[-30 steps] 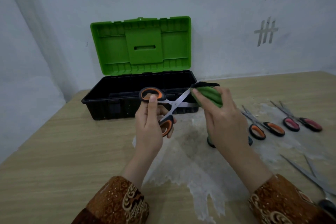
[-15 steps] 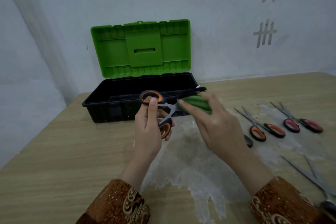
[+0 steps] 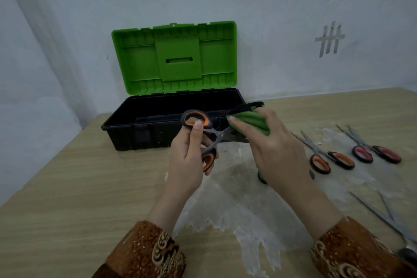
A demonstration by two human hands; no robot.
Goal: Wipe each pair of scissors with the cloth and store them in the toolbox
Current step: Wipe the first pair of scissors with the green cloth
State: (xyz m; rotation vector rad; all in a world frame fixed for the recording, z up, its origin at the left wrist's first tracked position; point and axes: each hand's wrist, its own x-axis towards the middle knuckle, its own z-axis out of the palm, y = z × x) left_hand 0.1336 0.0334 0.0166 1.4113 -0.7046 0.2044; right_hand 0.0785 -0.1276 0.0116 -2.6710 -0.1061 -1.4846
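Left hand (image 3: 188, 160): grip on the orange-handled scissors (image 3: 206, 140), blades pointing right.
Right hand (image 3: 276, 153): grip bunching the green cloth (image 3: 250, 121) around those blades.
Toolbox (image 3: 126, 123): open, just behind, bench's far edge.

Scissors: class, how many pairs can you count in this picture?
4 clearly: one held in the left hand, an orange-handled pair, a pink-handled pair, and a dark-handled pair at the right edge. A dark handle behind the right hand suggests another.
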